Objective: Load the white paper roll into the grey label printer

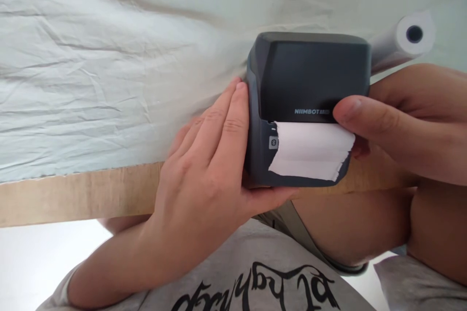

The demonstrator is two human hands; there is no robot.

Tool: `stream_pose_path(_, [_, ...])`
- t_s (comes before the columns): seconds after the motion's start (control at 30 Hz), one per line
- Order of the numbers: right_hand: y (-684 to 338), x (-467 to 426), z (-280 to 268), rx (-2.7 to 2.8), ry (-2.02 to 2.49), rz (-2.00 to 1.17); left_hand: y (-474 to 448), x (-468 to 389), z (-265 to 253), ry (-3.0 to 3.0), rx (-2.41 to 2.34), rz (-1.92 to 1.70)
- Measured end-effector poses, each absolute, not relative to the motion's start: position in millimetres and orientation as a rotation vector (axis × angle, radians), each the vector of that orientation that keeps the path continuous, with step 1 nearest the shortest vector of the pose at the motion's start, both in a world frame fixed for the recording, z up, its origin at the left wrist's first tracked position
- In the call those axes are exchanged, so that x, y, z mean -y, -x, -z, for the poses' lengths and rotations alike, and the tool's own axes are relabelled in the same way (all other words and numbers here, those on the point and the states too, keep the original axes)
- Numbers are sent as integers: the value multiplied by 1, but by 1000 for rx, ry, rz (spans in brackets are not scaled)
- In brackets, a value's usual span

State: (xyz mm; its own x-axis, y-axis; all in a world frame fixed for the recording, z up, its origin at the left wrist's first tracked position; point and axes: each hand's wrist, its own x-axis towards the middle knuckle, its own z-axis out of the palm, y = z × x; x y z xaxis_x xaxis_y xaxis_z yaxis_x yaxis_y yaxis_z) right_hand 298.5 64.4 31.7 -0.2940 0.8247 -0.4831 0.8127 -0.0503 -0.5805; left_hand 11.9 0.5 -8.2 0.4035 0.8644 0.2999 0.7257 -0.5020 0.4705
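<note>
A dark grey label printer (310, 75) marked NIIMBOT stands near the front edge of the table. From its slot a strip of white paper (310, 150) with a ragged end hangs over the front. My left hand (207, 165) wraps the printer's left side, fingers flat along it and thumb under the near edge. On the right side my right hand (404, 121) grips the printer, its thumb on the front of the lid just above the paper. The right hand's other fingers are mostly hidden behind the printer.
A white paper roll (397, 41) with a dark core lies behind the printer at the right. A wrinkled pale cloth (109, 77) covers the table, leaving a bare wooden edge (80, 194) at the front. My legs are just below that edge.
</note>
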Motion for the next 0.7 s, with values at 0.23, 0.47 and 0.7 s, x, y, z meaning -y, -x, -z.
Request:
stream_pose_path(0.23, [-296, -65, -29, 2162, 1799, -1239, -22, 6, 5, -2440, -1524, -775])
stream_pose_path(0.47, [-296, -64, -29, 2161, 1799, -1219, -24, 10, 3, -2407, -1537, -772])
stream_pose_path(0.7, [-308, -59, -27, 2268, 1845, -963, -27, 12, 2, -2395, -1523, -758])
